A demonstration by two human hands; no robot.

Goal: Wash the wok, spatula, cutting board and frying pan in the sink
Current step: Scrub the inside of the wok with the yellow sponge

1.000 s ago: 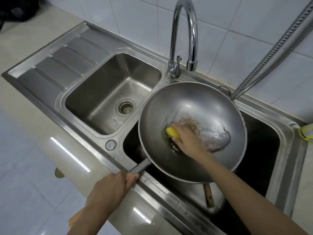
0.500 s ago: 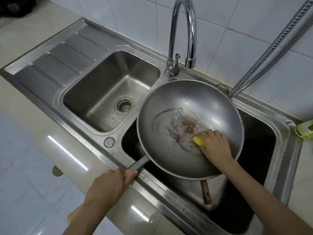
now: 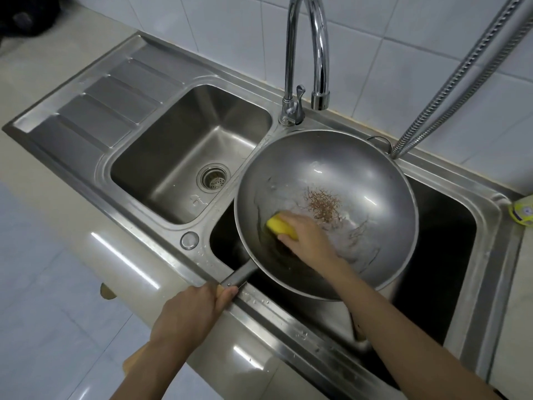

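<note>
Since half a second ago the right hand (image 3: 310, 241) has swept the yellow sponge (image 3: 281, 226) from the wok's right side to its lower left wall. Its fingers (image 3: 291, 219) curl over the sponge, pressing it to the metal. At frame centre the wok (image 3: 360, 174) sits tilted over the right basin of the sink (image 3: 161, 111), brown residue (image 3: 324, 202) in its middle. At lower centre the left hand (image 3: 189, 314) grips the wok handle (image 3: 238, 277) over the counter (image 3: 95, 255) edge.
</note>
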